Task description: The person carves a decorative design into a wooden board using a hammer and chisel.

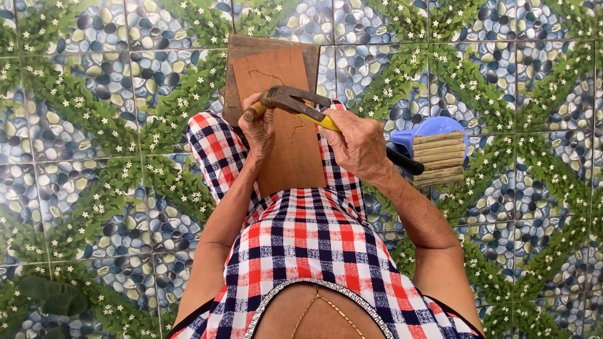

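A flat brown wooden board (281,81) with a thin carved line lies across my lap, which is covered in red, white and blue checked cloth. My left hand (259,129) grips a wooden-handled chisel (254,112) held against the board. My right hand (357,145) holds a claw hammer (295,102) by its yellow and black handle. The hammer's steel head sits right at the chisel's butt end, just above my left fist.
The floor is tiled in a pebble and green leaf pattern. A blue plastic scoop (428,130) and a small slatted wooden stool (441,159) stand at my right. A dark green sandal (55,296) lies at the lower left.
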